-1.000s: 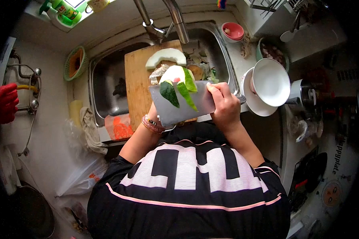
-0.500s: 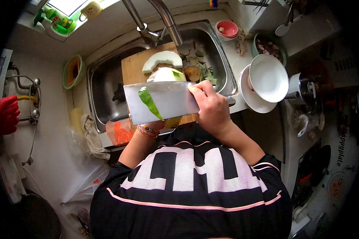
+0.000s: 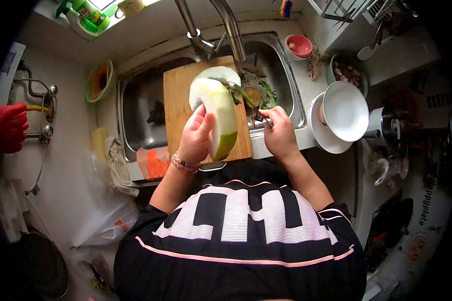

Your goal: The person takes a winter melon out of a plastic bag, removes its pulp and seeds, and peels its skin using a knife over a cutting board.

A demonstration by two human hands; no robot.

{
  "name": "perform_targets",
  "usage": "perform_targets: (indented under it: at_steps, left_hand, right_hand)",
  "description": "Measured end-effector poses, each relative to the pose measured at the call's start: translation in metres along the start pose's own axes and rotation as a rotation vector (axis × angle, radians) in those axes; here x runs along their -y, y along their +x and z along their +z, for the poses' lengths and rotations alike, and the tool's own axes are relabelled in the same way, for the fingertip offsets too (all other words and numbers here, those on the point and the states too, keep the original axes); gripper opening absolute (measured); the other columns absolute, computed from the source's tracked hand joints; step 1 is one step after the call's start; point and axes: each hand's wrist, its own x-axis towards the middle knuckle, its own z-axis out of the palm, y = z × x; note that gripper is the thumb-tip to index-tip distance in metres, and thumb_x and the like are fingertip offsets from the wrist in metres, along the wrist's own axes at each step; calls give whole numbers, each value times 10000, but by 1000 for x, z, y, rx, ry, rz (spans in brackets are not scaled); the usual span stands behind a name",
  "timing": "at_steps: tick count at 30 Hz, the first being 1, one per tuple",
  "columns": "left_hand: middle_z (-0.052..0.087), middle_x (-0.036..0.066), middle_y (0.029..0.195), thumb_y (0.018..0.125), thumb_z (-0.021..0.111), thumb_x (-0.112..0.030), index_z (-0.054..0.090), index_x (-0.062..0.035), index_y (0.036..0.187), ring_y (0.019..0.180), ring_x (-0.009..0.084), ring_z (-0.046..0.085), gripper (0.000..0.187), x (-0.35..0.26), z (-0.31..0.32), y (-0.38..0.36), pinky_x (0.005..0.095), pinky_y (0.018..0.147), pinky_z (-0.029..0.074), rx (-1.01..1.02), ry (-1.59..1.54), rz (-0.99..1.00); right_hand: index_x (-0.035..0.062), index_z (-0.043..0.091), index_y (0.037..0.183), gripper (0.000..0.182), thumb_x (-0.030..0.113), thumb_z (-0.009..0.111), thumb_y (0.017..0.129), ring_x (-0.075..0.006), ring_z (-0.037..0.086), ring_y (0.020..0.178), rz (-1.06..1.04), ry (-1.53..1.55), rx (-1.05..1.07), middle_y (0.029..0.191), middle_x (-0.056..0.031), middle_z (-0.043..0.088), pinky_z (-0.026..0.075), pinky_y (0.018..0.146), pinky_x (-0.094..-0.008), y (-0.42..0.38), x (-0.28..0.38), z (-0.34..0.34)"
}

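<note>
My left hand (image 3: 196, 138) grips a thick, curved winter melon slice (image 3: 221, 113) above the cutting board (image 3: 178, 100). Most of the slice is pale and peeled, with a patch of green rind (image 3: 227, 143) at its near end. My right hand (image 3: 280, 133) is closed round the handle of the cleaver, to the right of the board; its blade is turned edge-on and hardly shows. Behind the held slice, another pale melon piece (image 3: 226, 74) rests on the board. Strips of green peel (image 3: 242, 93) hang or lie just right of the melon.
The board lies across a steel sink (image 3: 135, 95) under a faucet (image 3: 231, 30). Peelings (image 3: 258, 90) fill part of the right basin. White bowls (image 3: 344, 110), a pink bowl (image 3: 300, 45) and a bowl of meat pieces (image 3: 347, 72) stand on the right. A green basket (image 3: 96, 88) sits left.
The cleaver has swung from lying broad side up over the melon, with a peel strip on it, to edge-on at the right. My left hand and the slice now show fully.
</note>
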Motion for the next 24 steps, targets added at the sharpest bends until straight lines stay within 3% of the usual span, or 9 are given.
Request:
perform_targets:
  at_steps: [6, 11, 12, 15, 17, 19, 21, 22, 24]
  left_hand:
    - [528, 119, 1288, 928, 568, -120, 407, -59, 1329, 1189, 259, 511, 437, -3, -14, 15, 416, 1003, 410, -54, -83, 111]
    - [515, 117, 1312, 914, 559, -31, 404, -104, 1355, 1225, 269, 484, 473, -42, -2, 45, 412, 1041, 376, -131, 325, 594]
    - [485, 113, 1348, 899, 563, -1, 375, -107, 1389, 1272, 267, 437, 535, -64, 8, 50, 422, 1078, 334, -120, 429, 627]
    - [332, 114, 1470, 912, 590, -167, 371, -97, 1389, 1353, 270, 327, 530, -109, 23, 53, 509, 1129, 237, 9, 80, 801]
    - [272, 160, 1489, 846, 635, -434, 263, -121, 1451, 1349, 387, 298, 777, -114, 17, 51, 657, 1052, 267, -56, -443, 471]
    - [300, 198, 1457, 870, 577, -484, 205, -131, 1469, 1337, 412, 306, 789, -109, 2, 51, 665, 994, 350, 449, -670, -71]
    - [370, 229, 1390, 853, 609, -473, 182, -134, 1476, 1275, 369, 399, 828, -88, -26, 64, 556, 880, 495, 521, -614, -183]
    - [505, 204, 1243, 860, 640, -306, 321, -43, 1386, 1081, 296, 576, 668, -69, -43, 63, 418, 797, 560, 283, -471, -130]
    - [582, 128, 1088, 795, 726, -190, 438, -35, 1281, 884, 204, 622, 587, -55, -46, 62, 360, 731, 550, 275, -220, -65]
  right_hand:
    - [-43, 601, 943, 220, -41, 516, 740, -328, 560, 797, 80, 148, 11, 863, -175, 554, 452, 717, -354, -5, -14, -4]
    - [-42, 596, 886, 181, -36, 519, 723, -287, 545, 752, 55, 163, 1, 798, -152, 540, 439, 690, -338, -4, -12, -7]
    - [-41, 601, 922, 194, -24, 527, 744, -344, 534, 750, 9, 159, 13, 823, -182, 529, 436, 670, -379, -2, -14, -8]
    - [-47, 589, 879, 138, -17, 523, 761, -247, 559, 759, -13, 141, -3, 811, -141, 553, 441, 692, -329, 7, -12, -15]
    - [-39, 598, 887, 142, -10, 534, 763, -235, 573, 784, 33, 157, -19, 831, -132, 570, 447, 712, -317, 11, 2, -25]
    - [-42, 607, 892, 153, -18, 542, 756, -253, 586, 799, -2, 204, -33, 846, -142, 577, 453, 721, -317, 16, -4, -28]
    - [-42, 605, 883, 139, -27, 533, 765, -301, 580, 773, -16, 208, -59, 815, -165, 554, 456, 693, -343, 14, 2, -33]
    - [-43, 605, 877, 125, -24, 535, 775, -292, 578, 760, -1, 208, -72, 812, -163, 553, 455, 690, -335, 12, -4, -32]
    - [-39, 605, 878, 120, -19, 540, 778, -297, 577, 768, 9, 242, -85, 817, -165, 555, 455, 696, -339, 6, -10, -29]
